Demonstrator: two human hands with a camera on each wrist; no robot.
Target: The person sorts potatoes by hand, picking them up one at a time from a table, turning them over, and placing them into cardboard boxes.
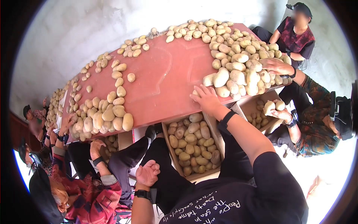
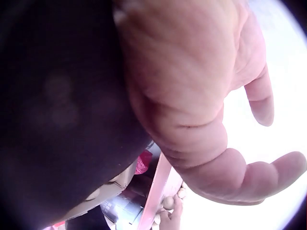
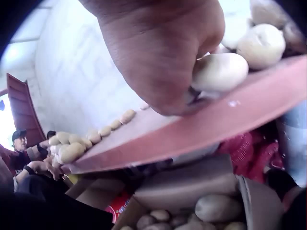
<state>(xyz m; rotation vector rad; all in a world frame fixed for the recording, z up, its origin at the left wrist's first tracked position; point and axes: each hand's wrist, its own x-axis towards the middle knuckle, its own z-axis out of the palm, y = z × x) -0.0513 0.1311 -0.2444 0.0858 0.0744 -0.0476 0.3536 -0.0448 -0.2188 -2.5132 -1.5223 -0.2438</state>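
Note:
My right hand (image 1: pixel 208 100) reaches over the red tabletop near its front edge, beside the large potato pile. Its thumb and fingers grip a pale potato (image 3: pixel 221 72), mostly covered by the fingers in the head view. More potatoes (image 3: pixel 261 46) lie close by in the right wrist view. My left hand (image 1: pixel 148 173) hangs loosely curled above my lap, holding nothing. In the left wrist view, that hand (image 2: pixel 192 105) shows its palm side beside dark cloth. Between my knees stands a cardboard box filled with potatoes (image 1: pixel 194 143), below the table edge.
The red table (image 1: pixel 160 82) carries a big heap of potatoes (image 1: pixel 238 56) at right and another group (image 1: pixel 100 115) at left. At right, a neighbour's hand (image 1: pixel 279 108) holds potatoes over a second box (image 1: pixel 248 106). Other people sit at left, hands near the table.

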